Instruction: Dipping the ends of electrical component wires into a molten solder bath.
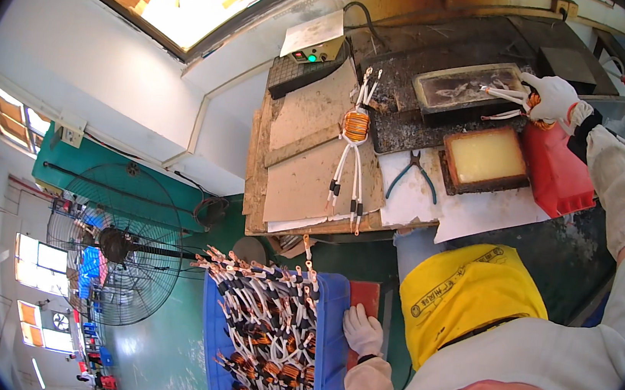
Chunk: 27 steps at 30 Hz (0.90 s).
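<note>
My gloved right hand (555, 98) is closed around a copper-wound coil (533, 101). White leads stick out from the coil to the left; one reaches over the rectangular metal pot (424, 92), which holds a greyish, shiny surface. Below on the bench is a square tray (452, 158) with a pale yellow block or liquid inside. My gloved left hand (362, 330) lies with fingers stretched out beside the blue crate (333, 328), over a red surface (364, 296). Nothing shows in it. Many coils with white leads (270, 329) fill the crate.
Another coil (356, 125) lies on cardboard at the bench's left, near pliers (412, 177) with green handles. A control box (317, 51) with a green light stands behind. A red plastic container (556, 173) is at the right. A large fan (115, 245) stands left.
</note>
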Each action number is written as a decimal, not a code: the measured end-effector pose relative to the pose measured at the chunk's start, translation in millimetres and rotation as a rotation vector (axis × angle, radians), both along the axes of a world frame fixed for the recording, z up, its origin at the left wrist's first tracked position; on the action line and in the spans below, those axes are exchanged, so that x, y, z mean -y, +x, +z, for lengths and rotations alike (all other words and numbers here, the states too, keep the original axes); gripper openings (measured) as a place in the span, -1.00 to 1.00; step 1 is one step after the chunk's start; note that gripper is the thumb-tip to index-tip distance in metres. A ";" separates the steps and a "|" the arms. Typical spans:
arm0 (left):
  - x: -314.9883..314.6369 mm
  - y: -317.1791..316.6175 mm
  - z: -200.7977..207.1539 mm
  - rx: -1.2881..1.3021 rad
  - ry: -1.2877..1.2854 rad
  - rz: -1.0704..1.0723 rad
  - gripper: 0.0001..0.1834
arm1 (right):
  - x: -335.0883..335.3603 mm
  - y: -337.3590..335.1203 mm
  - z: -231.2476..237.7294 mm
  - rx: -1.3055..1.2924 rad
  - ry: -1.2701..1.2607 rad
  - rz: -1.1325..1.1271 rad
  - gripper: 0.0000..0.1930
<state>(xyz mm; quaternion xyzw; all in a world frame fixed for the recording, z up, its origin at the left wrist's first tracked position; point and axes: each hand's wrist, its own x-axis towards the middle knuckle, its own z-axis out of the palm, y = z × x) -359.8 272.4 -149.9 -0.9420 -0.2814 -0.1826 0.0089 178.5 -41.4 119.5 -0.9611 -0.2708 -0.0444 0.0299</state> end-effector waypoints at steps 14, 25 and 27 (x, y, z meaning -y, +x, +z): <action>-1.3 1.2 -4.5 -0.027 0.031 0.034 -0.53 | -5.5 4.7 2.8 0.001 -0.095 -0.043 -0.15; -4.6 -0.3 -1.3 -0.076 -0.054 0.013 -0.49 | 0.3 14.5 -8.9 -0.010 -0.029 0.017 -0.22; -4.8 -0.9 -2.1 -0.060 -0.060 0.040 -0.49 | 3.6 18.4 -12.3 -0.006 -0.022 0.044 -0.21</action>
